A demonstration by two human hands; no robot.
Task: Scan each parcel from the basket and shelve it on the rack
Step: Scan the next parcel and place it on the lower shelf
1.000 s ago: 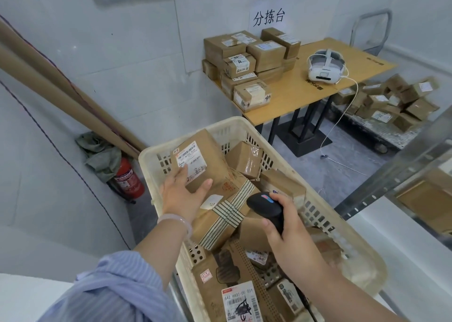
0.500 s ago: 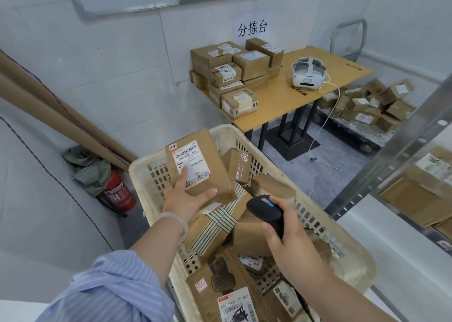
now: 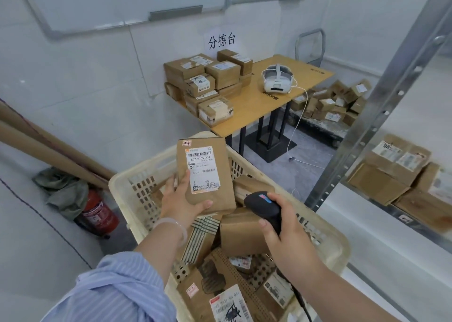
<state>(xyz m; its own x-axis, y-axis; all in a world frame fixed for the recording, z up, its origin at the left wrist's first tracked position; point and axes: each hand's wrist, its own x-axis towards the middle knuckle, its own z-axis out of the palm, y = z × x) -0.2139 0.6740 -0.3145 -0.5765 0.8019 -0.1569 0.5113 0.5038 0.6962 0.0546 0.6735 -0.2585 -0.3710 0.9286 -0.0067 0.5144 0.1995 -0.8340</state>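
The left hand [image 3: 181, 199] is gripping a flat brown cardboard parcel [image 3: 204, 174] above the cream plastic basket [image 3: 325, 245], label up. The right hand [image 3: 283, 228] is clasping a black handheld scanner [image 3: 264, 206] aimed low, so the read could miss the barcode.

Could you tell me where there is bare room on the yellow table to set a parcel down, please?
The table is bare along its front edge, between the box stack and the headset, and at its far right corner behind the headset. The left end is crowded with boxes.
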